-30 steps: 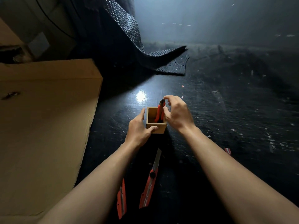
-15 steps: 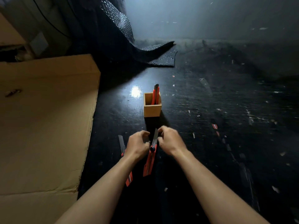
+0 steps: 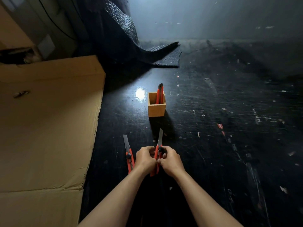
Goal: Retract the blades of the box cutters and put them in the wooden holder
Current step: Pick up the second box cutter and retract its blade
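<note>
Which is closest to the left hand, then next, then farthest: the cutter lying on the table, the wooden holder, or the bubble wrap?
1. Cutter on the table: just left of the left hand.
2. Wooden holder: farther up the table, ahead of the hands.
3. Bubble wrap: at the far back.

A single head-worn wide-angle view looks forward and down over the forearms, hands [image 3: 157,161] close, dark floor [image 3: 229,145] stretching ahead.
</note>
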`<state>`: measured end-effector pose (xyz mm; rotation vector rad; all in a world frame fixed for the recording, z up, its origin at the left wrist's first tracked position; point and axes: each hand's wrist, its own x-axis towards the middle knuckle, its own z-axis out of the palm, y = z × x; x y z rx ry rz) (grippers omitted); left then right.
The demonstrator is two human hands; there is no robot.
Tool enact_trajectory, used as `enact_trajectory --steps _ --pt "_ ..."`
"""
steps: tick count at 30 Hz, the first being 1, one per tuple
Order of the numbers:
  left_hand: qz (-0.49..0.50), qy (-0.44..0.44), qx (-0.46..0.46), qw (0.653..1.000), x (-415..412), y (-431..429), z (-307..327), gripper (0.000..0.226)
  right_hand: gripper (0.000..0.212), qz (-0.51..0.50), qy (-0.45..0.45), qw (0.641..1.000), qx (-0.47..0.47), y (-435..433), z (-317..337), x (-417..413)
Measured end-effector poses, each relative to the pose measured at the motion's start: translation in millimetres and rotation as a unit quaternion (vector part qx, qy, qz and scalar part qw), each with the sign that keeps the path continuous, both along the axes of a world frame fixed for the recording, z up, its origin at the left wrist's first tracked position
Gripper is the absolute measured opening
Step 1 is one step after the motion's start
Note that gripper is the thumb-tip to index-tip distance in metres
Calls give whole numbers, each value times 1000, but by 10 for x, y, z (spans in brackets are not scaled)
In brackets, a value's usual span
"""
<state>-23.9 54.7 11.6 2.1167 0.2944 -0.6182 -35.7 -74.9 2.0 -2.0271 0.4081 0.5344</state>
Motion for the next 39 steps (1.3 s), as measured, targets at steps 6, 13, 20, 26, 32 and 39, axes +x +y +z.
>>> enact_trajectory --steps 6,13,20,26,32,39 --pt "11 13 -66 998 -12 -9 160 46 54 -31 -36 998 42 -78 132 -104" --pt "43 -65 -190 979 41 152 693 53 57 3 -191 981 15 -87 812 -50" --pt "67 -139 -319 935 222 309 1593 56 55 53 -360 931 11 27 1802 122" --pt "44 -200 -376 903 304 322 2357 54 33 12 -466 884 -32 81 2503 277" --pt "28 -230 -384 894 343 333 2697 60 19 18 -546 833 -88 88 2867 440" --pt "31 -216 -414 884 283 382 2803 56 23 45 -545 831 -98 88 2940 353"
